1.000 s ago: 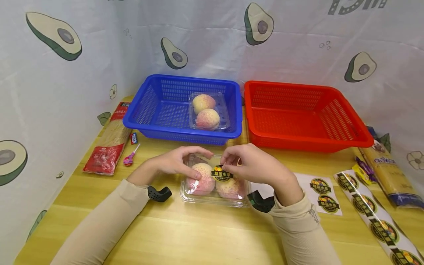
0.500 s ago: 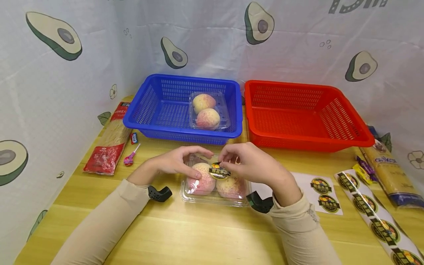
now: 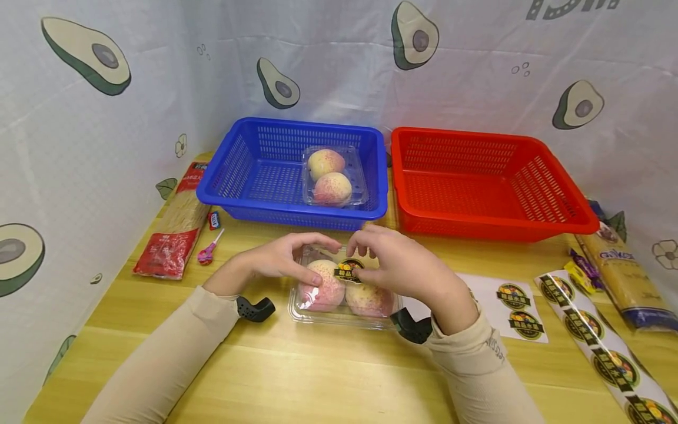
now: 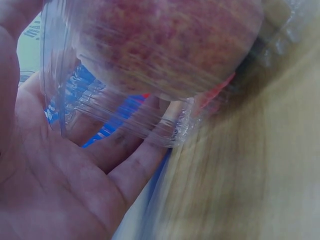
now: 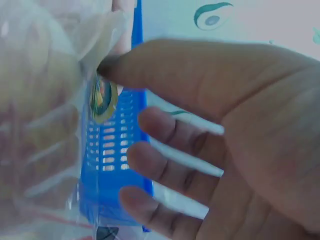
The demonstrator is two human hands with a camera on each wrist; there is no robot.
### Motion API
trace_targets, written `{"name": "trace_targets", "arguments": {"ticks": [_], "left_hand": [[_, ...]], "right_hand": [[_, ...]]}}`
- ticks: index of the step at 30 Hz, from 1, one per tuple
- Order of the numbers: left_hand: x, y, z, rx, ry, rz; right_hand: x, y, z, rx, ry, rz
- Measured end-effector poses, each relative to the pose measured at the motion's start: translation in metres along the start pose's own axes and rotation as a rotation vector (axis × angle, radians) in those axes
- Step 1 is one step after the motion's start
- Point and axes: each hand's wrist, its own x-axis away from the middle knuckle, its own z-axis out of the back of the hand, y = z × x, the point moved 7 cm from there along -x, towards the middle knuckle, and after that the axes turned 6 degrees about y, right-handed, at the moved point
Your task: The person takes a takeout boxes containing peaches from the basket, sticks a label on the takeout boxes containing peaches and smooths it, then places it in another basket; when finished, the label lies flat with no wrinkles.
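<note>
A clear plastic clamshell box (image 3: pixel 339 320) with two peaches, a left peach (image 3: pixel 324 294) and a right peach (image 3: pixel 369 301), lies on the table in front. My left hand (image 3: pixel 283 257) holds its left side, thumb over the lid and fingers behind, as the left wrist view also shows. On the lid between the peaches sits a black-and-gold fruit sticker (image 3: pixel 344 272). My right hand (image 3: pixel 399 259) is over the box's right half, its thumb (image 5: pixel 135 65) touching the sticker's edge. The other right fingers (image 5: pixel 150 160) are bent loosely, apart from the thumb, and hold nothing.
Behind stand a blue basket (image 3: pixel 254 203) with another peach box (image 3: pixel 360 176) and a red basket (image 3: pixel 477 227). Sticker sheets (image 3: pixel 492 303) and a sticker strip (image 3: pixel 588 347) lie right, near a yellow pasta bag (image 3: pixel 630 277). Left are a noodle pack (image 3: pixel 172 247) and lollipop (image 3: pixel 206 254).
The right fingers have opened away from the sticker they pinched, and the hand has shifted slightly. The sticker now lies flatter on the lid. The left hand stays in place.
</note>
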Motion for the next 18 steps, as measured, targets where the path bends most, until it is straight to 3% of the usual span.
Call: {"name": "trace_targets", "arguments": {"ticks": [5,8,14,18], "left_hand": [[0.001,0.000,0.000,0.005,0.002,0.001],[0.001,0.000,0.000,0.005,0.002,0.001],[0.000,0.001,-0.002,0.023,-0.011,-0.009],[0.000,0.002,-0.004,0.027,-0.023,-0.008]], "right_hand": [[-0.001,-0.008,-0.008,-0.023,-0.042,0.076],[-0.002,-0.007,-0.010,-0.025,-0.049,0.077],[0.000,0.002,-0.007,-0.079,-0.074,-0.027],[0.003,0.009,-0.004,-0.052,-0.101,-0.102]]}}
